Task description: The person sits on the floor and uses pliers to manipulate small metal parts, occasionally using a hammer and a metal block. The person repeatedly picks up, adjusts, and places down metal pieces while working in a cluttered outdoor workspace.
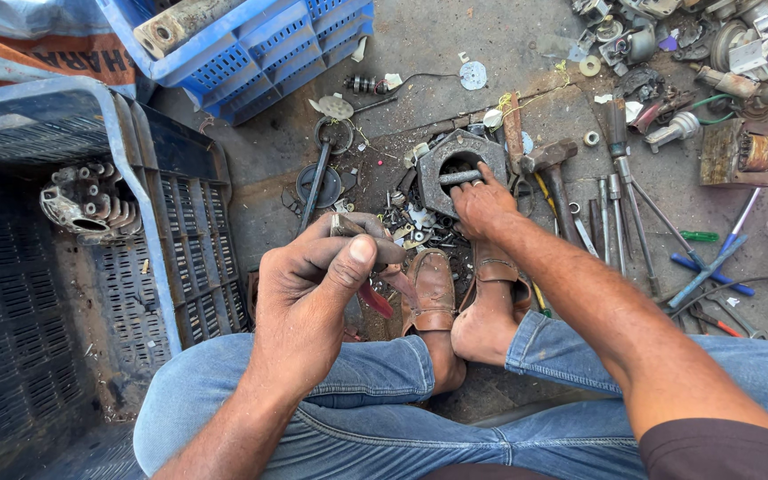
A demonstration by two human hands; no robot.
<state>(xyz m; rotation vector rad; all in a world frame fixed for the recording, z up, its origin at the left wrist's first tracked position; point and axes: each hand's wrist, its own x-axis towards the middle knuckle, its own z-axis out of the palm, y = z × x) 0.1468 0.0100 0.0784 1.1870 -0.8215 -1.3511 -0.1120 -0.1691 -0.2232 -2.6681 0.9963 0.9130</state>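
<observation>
1. The dark plastic crate (64, 267) is the biggest thing here, lying well to the left of the metal housing (457, 169) that serves as the centre of the work. A finned engine part (86, 203) rests inside it, kept off the cluttered floor.
2. A blue crate (251, 44) lies up and left of the housing, holding a grey metal block (178, 25).
3. The person sits cross-legged in blue jeans just below the housing, with sandalled feet (455, 302) drawn in close, seemingly so the work stays within easy reach.
4. The right hand (484, 206) reaches forward onto the housing's near edge. Its fingers pinch a short metal rod (460, 177) that lies across the round opening, seemingly holding it level over the hole.
5. The left hand (313, 284) is raised nearer the body, down and left of the housing. It is closed around a small dark metal piece (348, 224), thumb pressed along the top; what lies deeper in the palm is hidden. A red-handled tool (375, 300) shows just beneath it.
6. The housing itself sits flat on the ground, opening upward, amid loose screws and scraps.
7. A hammer (551, 178) lies just right of the housing, handle toward the person.
8. Screwdrivers and spanners (620, 204) spread further right, handles mostly pointing back for easy pickup.
9. A long ring-ended bar (322, 169) lies to the housing's left.
</observation>
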